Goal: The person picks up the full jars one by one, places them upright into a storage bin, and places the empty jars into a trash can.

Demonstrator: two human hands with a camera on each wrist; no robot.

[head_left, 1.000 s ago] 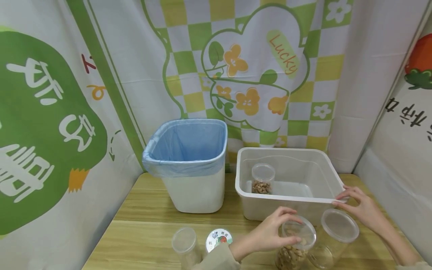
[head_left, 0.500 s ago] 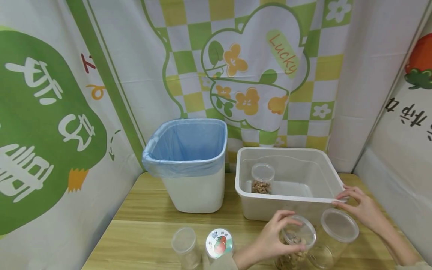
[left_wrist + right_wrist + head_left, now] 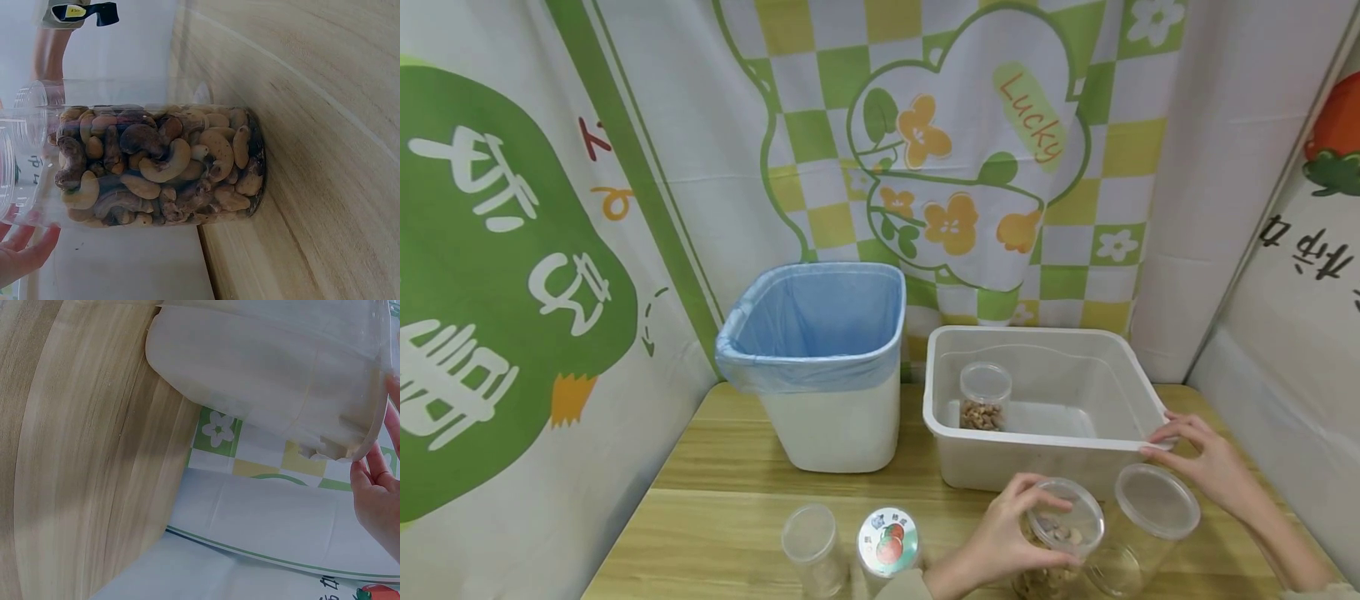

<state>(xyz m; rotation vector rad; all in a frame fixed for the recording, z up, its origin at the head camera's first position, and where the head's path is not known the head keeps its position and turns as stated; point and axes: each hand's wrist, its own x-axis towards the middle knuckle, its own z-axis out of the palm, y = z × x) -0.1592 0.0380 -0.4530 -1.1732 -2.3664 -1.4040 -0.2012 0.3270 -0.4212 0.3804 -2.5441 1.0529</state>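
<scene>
My left hand (image 3: 1007,533) has its thumb and fingers curled round the upper end of a clear plastic jar of nuts (image 3: 162,165). Cashews and other nuts fill much of it, and it stands on the wooden table. My right hand (image 3: 1213,471) pinches the rim of a pale grey plastic tub (image 3: 1030,454) at its front right corner; the right wrist view shows thumb and fingertips at that rim. Just right of the held jar stands a second clear jar (image 3: 1157,504), seemingly without contents. Inside the tub, at its left, sits a smaller clear jar (image 3: 982,408) partly filled with nuts.
A white bin (image 3: 835,429) lined with a blue bag stands left of the tub. Near the front edge are a narrow clear container (image 3: 812,542) and a container with a tomato-printed lid (image 3: 888,542). Printed curtains (image 3: 955,183) enclose the table at the back and sides.
My left hand has shifted its fingers from over the lid to round the upper side of the jar. Its forearm has lowered, uncovering the tomato-printed lid. My right hand stays at the tub rim.
</scene>
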